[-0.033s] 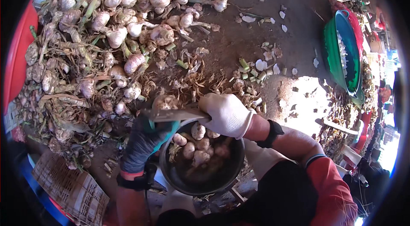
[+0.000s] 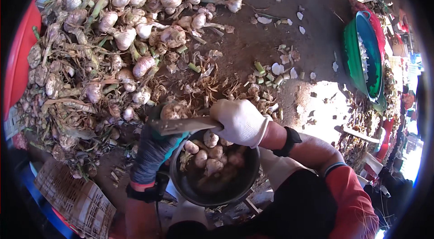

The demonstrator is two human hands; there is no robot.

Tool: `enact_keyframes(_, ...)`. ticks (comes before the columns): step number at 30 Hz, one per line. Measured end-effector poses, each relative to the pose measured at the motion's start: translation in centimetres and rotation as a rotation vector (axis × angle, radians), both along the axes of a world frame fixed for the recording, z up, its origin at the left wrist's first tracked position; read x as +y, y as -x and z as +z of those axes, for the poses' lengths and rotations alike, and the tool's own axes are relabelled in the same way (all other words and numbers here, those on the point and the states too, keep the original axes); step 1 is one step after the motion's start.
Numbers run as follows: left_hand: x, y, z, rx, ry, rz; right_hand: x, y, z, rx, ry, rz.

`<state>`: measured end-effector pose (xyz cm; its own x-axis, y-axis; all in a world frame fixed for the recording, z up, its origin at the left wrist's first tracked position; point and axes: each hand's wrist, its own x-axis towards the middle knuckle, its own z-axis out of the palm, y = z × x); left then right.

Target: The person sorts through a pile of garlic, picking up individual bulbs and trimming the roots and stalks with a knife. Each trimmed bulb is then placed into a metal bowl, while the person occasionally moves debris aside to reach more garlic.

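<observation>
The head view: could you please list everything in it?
Garlic pile: one, whitish and purplish, upper left
Held bulb: one, whitish, in left hand
Knife: one, greyish, in right hand
Bowl: one, dark, lower centre
Garlic bulbs: several, whitish, in bowl
Cut stems: several, green, centre
Skin flakes: many, white, right of pile
Crates: at least three, pale, near edges
Tub: one, green, right
Red plastic: one, red, left edge
Clutter: uncounted (blurred), mixed colours, far right
Left hand: one, dark and teal glove, centre
Right hand: one, white glove, centre
Sleeve: one, red, lower right
</observation>
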<state>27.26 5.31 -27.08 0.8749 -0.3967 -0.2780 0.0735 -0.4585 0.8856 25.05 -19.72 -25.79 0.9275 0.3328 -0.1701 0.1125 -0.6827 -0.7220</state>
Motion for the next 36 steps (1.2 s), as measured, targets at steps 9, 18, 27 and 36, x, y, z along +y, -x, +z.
enact_keyframes(9, 1.3, 3.5, -0.9, -0.721, -0.464, -0.266, 0.6, 0.7, -0.7, -0.096, -0.038, 0.112)
enact_keyframes(18, -1.0, 3.4, 0.4, 0.150, 0.191, 0.097, 0.5, 0.0, -2.4, -0.179, -0.125, 0.081)
enact_keyframes(27, -2.0, -0.9, 4.8, 0.153, 0.341, 0.232, -0.5, -1.5, -1.4, 0.016, -0.111, -0.257)
enact_keyframes(36, -1.4, -2.0, 1.4, 0.265, 0.691, 0.765, 2.4, 1.9, 0.7, 0.134, -0.123, -0.032)
